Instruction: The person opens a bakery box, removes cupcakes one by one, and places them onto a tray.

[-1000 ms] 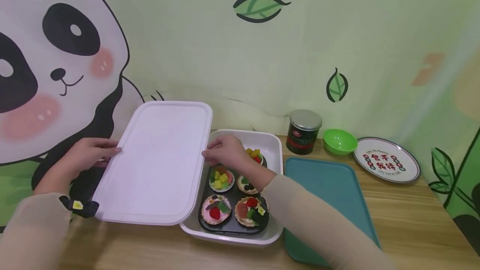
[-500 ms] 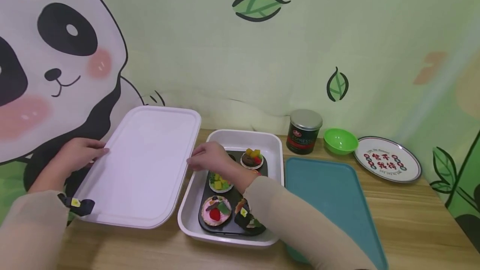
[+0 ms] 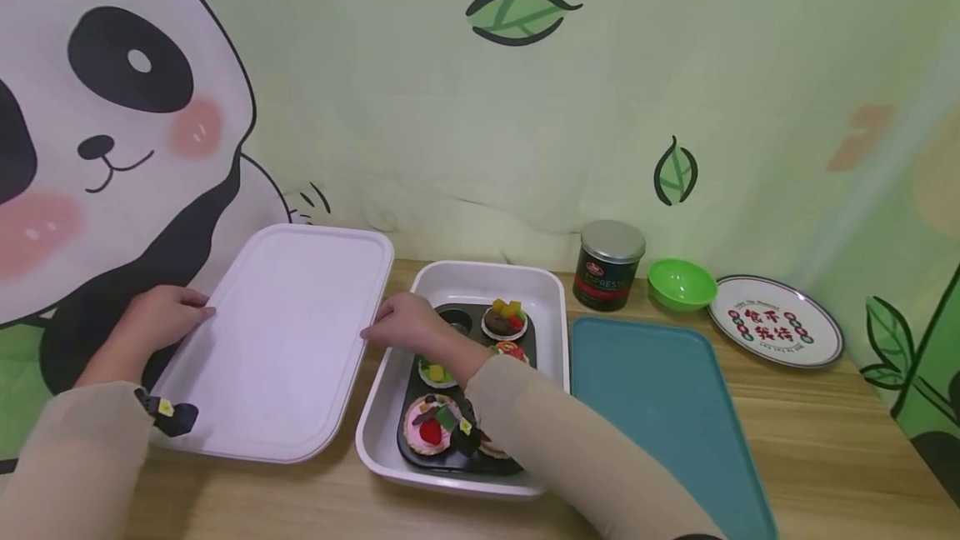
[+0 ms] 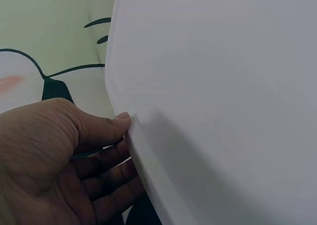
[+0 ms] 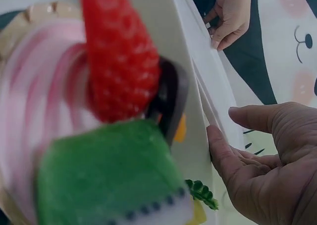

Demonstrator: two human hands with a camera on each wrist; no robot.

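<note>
A flat white rectangular lid (image 3: 277, 348) with rounded corners slants at the left. My left hand (image 3: 163, 319) pinches its left edge; in the left wrist view the thumb lies on the lid's face, fingers behind it. The right hand (image 3: 416, 325) reaches across and holds the right edge between thumb and fingers, as the right wrist view also shows. Beneath my right forearm stands a white box (image 3: 369, 440) with a black muffin pan (image 3: 456, 320) inside. Fruit-topped tarts, including a pink one (image 3: 420, 433) and a brown one (image 3: 501, 325), fill cups of the pan, partly hidden by the sleeve.
Right of the box lies a teal tray (image 3: 645, 365). Behind it are an espresso tin (image 3: 609, 265), a green bowl (image 3: 681, 284) and a printed oval plate (image 3: 776, 321). A panda-printed wall cloth (image 3: 420, 107) hangs close behind the wooden table (image 3: 840, 457).
Both hands have carried the lid leftward and lowered it, away from over the box's left side. More of the box and pan shows now.
</note>
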